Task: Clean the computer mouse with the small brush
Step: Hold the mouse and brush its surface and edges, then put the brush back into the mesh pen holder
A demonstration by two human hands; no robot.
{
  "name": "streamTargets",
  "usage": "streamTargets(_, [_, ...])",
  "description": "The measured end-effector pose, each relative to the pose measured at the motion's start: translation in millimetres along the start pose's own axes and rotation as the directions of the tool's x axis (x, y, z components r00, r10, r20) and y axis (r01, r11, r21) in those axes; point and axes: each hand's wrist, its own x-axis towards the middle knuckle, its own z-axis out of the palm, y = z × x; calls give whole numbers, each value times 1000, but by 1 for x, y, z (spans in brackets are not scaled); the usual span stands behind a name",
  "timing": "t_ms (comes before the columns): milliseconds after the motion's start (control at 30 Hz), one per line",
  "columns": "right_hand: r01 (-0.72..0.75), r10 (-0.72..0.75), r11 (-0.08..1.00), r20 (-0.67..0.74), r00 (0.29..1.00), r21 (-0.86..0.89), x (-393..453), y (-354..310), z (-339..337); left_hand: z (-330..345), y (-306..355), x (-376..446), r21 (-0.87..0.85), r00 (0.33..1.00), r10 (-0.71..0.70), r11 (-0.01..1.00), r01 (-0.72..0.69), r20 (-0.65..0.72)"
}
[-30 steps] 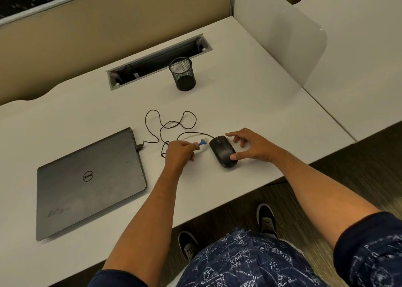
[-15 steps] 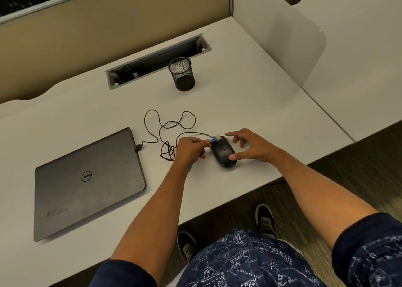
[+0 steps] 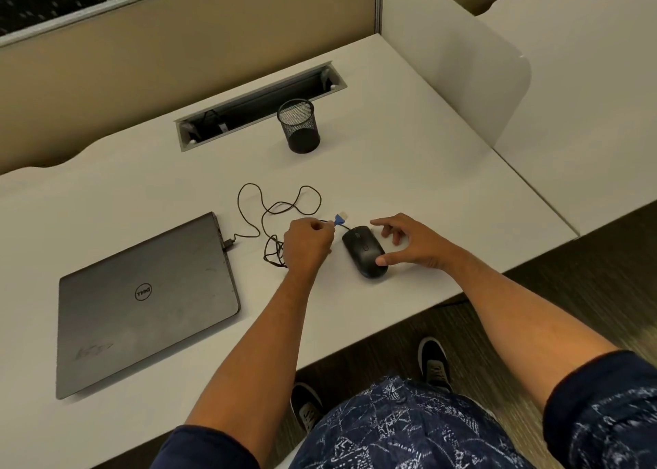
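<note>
Only readable text from my feed: the "DELL" logo, letters inside a ring, on the closed lid of the grey laptop (image 3: pixel 142 301). It reads upside down from my view. There's a faint smudged mark lower on the same lid, can't make it out. The black mouse (image 3: pixel 364 251) has a small mark below the wheel, too small to read. Nothing legible on the mesh pen cup (image 3: pixel 300 127) or the counter (image 3: pixel 409 169).
</note>
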Motion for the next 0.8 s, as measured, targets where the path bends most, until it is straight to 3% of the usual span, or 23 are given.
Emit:
streamTargets(167, [-48,50,996,-19,999,72,1,-7,-3,1,7,-4,-115,999,48,992,-45,24])
streamTargets(333, [-8,38,989,-201,979,149,1,-24,-1,8,8,-10,-284,989,51,959,-10,137])
streamTargets(567, [73,-53,973,-96,994,218,4,-47,6,20,13,-17,-416,974,38,907,61,225])
streamTargets(800, [75,-37,980,-198,979,186,15,-63,7,21,21,-11,-527,983,43,848,57,176])
